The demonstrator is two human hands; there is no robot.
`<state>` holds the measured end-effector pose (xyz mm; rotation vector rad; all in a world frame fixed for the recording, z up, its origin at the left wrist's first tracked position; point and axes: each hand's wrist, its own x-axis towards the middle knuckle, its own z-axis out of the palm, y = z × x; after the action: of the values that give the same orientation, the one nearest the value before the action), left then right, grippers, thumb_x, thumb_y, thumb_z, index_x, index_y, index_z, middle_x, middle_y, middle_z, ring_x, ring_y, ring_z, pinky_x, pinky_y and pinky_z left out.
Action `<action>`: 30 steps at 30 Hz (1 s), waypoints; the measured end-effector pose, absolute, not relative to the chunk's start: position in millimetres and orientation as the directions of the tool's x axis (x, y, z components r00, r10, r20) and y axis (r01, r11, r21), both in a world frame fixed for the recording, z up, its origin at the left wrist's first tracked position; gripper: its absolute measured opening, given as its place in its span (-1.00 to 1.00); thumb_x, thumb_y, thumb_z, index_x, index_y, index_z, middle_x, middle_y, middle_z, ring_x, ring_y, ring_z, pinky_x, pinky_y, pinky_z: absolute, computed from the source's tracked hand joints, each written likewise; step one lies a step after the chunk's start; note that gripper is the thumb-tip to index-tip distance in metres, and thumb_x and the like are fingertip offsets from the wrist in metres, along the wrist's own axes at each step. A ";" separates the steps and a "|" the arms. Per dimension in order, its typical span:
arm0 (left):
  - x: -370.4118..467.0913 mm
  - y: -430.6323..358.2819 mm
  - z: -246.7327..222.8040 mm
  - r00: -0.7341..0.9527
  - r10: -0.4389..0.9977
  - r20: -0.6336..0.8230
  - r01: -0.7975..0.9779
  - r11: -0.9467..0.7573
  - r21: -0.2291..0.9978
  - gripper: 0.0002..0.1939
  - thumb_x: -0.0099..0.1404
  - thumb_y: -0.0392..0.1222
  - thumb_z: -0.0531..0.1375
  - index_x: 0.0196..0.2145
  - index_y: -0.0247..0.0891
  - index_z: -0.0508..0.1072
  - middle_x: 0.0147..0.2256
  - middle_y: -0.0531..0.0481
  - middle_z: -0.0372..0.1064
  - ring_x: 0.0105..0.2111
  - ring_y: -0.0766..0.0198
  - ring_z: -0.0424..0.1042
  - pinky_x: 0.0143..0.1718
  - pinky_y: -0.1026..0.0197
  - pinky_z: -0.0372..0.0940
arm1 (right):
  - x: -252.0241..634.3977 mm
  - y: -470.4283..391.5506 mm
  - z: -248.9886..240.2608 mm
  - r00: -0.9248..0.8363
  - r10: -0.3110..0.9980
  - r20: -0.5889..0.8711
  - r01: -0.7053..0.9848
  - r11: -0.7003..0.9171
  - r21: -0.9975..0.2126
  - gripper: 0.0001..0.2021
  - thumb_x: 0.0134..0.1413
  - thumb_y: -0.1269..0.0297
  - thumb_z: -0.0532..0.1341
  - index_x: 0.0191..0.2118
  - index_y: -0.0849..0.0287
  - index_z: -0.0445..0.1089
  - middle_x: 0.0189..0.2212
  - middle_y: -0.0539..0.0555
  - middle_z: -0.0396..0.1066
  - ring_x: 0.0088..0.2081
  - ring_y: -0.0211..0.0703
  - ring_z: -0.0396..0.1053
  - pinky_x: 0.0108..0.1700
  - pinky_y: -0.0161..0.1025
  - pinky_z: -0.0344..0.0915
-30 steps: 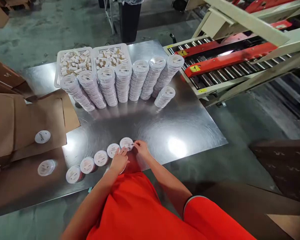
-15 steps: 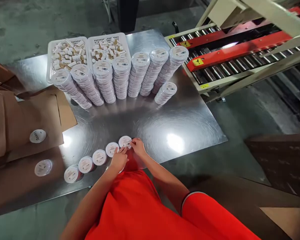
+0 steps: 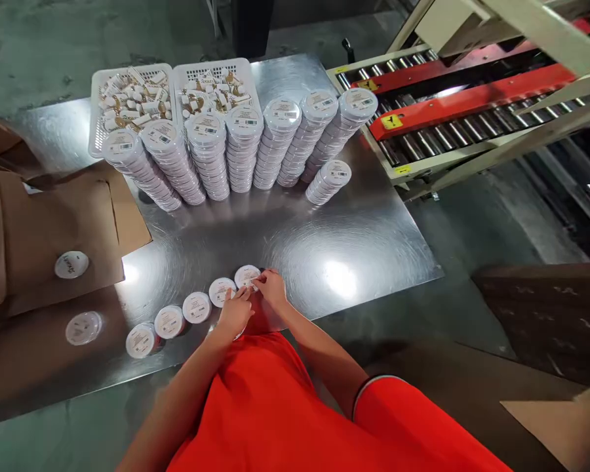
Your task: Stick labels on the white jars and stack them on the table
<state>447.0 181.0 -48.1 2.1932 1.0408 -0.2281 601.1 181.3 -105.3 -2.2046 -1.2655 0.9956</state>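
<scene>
Several round jars with white printed lids stand in a slanting row along the table's near edge. At the right end is the last jar (image 3: pixel 246 273), with both hands at it. My right hand (image 3: pixel 271 288) is pinched over this lid's label; whatever its fingertips hold is hidden. My left hand (image 3: pixel 236 313) lies with fingers stretched out and a little apart, the tips touching the lid's near edge. One finger reaches up beside the neighbouring jar (image 3: pixel 221 290). Further left in the row are more jars, among them an end jar (image 3: pixel 140 341).
Tall stacks of lidded containers (image 3: pixel 205 157) and a shorter stack (image 3: pixel 328 182) stand at the back. Behind are white baskets (image 3: pixel 94 124) of small bottles. An open carton (image 3: pixel 73 216) lies left, near a clear lid (image 3: pixel 83 328). A roller conveyor (image 3: pixel 442 134) adjoins the table.
My right fingertips have shifted slightly left over the lid, covering more of the label. My left hand stays nearly still. The view has moved slightly.
</scene>
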 end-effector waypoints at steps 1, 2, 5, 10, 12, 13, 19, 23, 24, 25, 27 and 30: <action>446.5 180.1 -48.6 0.658 0.630 -0.413 0.737 -0.425 0.525 -0.84 0.27 -0.40 0.20 -0.36 -0.28 0.59 0.20 -0.25 0.35 0.26 -0.14 0.25 0.30 -0.38 -0.03 | 601.1 182.4 -104.7 0.340 0.859 -0.383 0.586 -0.512 -0.629 -0.85 -0.03 0.27 0.30 -0.49 0.14 0.33 -0.37 0.06 0.38 -0.39 -0.20 0.31 -0.30 -0.26 0.20; 446.1 179.1 -49.2 0.652 0.642 -0.404 0.737 -0.409 0.539 -0.84 0.27 -0.41 0.19 -0.38 -0.29 0.58 0.19 -0.24 0.36 0.25 -0.15 0.26 0.30 -0.38 -0.04 | 601.4 184.0 -104.7 0.350 0.852 -0.390 0.593 -0.524 -0.612 -0.83 -0.05 0.25 0.33 -0.46 0.13 0.32 -0.38 0.05 0.38 -0.40 -0.20 0.30 -0.32 -0.26 0.19; 446.3 177.4 -52.6 0.640 0.662 -0.390 0.732 -0.370 0.572 -0.83 0.27 -0.42 0.19 -0.41 -0.31 0.56 0.19 -0.21 0.37 0.26 -0.14 0.25 0.31 -0.37 -0.08 | 605.8 190.1 -106.8 0.364 0.832 -0.420 0.574 -0.555 -0.603 -0.77 -0.10 0.26 0.36 -0.34 0.12 0.31 -0.45 -0.01 0.37 -0.44 -0.19 0.29 -0.34 -0.26 0.18; 444.1 185.0 -56.7 0.608 0.701 -0.372 0.726 -0.301 0.619 -0.84 0.17 -0.42 0.28 -0.53 -0.27 0.49 0.13 -0.15 0.44 0.19 -0.09 0.35 0.30 -0.37 0.00 | 620.7 193.4 -100.7 0.279 0.857 -0.434 0.502 -0.515 -0.694 -0.89 0.02 0.33 0.25 -0.33 0.11 0.28 -0.51 -0.05 0.36 -0.40 -0.18 0.34 -0.26 -0.24 0.24; 436.4 190.0 -53.8 0.564 0.755 -0.334 0.722 -0.254 0.644 -0.80 0.24 -0.34 0.23 -0.54 -0.25 0.47 0.05 -0.12 0.51 0.09 0.01 0.45 0.25 -0.25 0.15 | 621.2 188.5 -90.2 0.300 0.861 -0.410 0.460 -0.507 -0.729 -0.93 0.05 0.32 0.21 -0.32 0.12 0.29 -0.44 0.00 0.41 -0.35 -0.14 0.36 -0.20 -0.20 0.27; 430.7 191.8 -51.0 0.526 0.792 -0.309 0.721 -0.223 0.656 -0.79 0.30 -0.30 0.18 -0.50 -0.24 0.48 0.01 -0.13 0.53 0.04 0.06 0.48 0.21 -0.17 0.23 | 618.1 184.8 -83.5 0.314 0.866 -0.390 0.433 -0.496 -0.753 -0.93 0.07 0.29 0.20 -0.30 0.13 0.31 -0.38 0.04 0.43 -0.31 -0.13 0.37 -0.18 -0.18 0.28; 393.7 183.7 -21.5 0.215 0.961 -0.176 0.587 0.017 0.809 -0.65 0.40 -0.09 0.00 -0.33 -0.30 0.51 -0.12 -0.20 0.49 -0.06 0.11 0.48 0.03 0.04 0.35 | 556.1 161.2 -40.6 -0.038 0.944 -0.326 -0.038 -0.328 -0.944 -0.73 0.01 0.13 0.25 -0.17 0.10 0.35 -0.23 0.02 0.44 -0.19 -0.17 0.39 -0.11 -0.20 0.32; 380.4 170.6 -0.8 0.127 0.968 -0.218 0.390 0.154 0.908 -0.66 0.37 0.02 0.05 -0.20 -0.27 0.49 -0.15 -0.15 0.49 -0.12 0.11 0.47 -0.03 0.02 0.35 | 523.7 158.3 -21.5 -0.029 0.950 -0.312 -0.172 -0.313 -0.934 -0.80 -0.09 0.21 0.27 -0.29 0.11 0.35 -0.35 -0.04 0.37 -0.31 -0.22 0.30 -0.21 -0.23 0.28; 377.2 168.2 2.8 0.138 0.962 -0.237 0.374 0.171 0.911 -0.66 0.37 0.03 0.06 -0.14 -0.25 0.47 -0.15 -0.14 0.49 -0.14 0.13 0.47 -0.07 0.05 0.36 | 521.3 158.4 -18.2 -0.019 0.948 -0.318 -0.168 -0.316 -0.934 -0.81 -0.10 0.21 0.27 -0.30 0.11 0.36 -0.36 -0.05 0.36 -0.34 -0.23 0.29 -0.23 -0.23 0.27; 373.9 166.4 5.6 0.154 0.954 -0.258 0.350 0.191 0.917 -0.68 0.35 0.03 0.09 -0.12 -0.23 0.45 -0.16 -0.12 0.49 -0.17 0.15 0.47 -0.11 0.08 0.37 | 520.4 158.6 -15.5 -0.020 0.947 -0.321 -0.159 -0.320 -0.934 -0.81 -0.10 0.22 0.28 -0.31 0.12 0.37 -0.38 -0.05 0.36 -0.36 -0.23 0.28 -0.24 -0.24 0.26; 367.2 163.8 8.3 0.197 0.935 -0.294 0.316 0.224 0.922 -0.74 0.29 0.00 0.17 -0.19 -0.22 0.45 -0.25 -0.05 0.48 -0.24 0.19 0.46 -0.18 0.16 0.35 | 520.8 158.4 -12.1 -0.041 0.946 -0.323 -0.145 -0.325 -0.935 -0.79 -0.13 0.23 0.31 -0.30 0.12 0.40 -0.42 -0.06 0.36 -0.39 -0.24 0.27 -0.27 -0.24 0.25; 359.9 160.4 6.3 0.190 0.928 -0.321 0.335 0.246 0.910 -0.80 0.24 -0.03 0.19 -0.39 -0.21 0.40 -0.42 0.05 0.39 -0.37 0.26 0.37 -0.29 0.22 0.27 | 517.3 156.0 -12.3 -0.055 0.932 -0.358 -0.209 -0.361 -0.909 -0.75 -0.19 0.21 0.36 -0.31 0.12 0.41 -0.49 -0.09 0.34 -0.44 -0.25 0.28 -0.33 -0.26 0.25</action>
<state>359.9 160.4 6.3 1.3059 1.3649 0.6510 517.3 156.0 -12.3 -1.2932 -0.8571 1.5813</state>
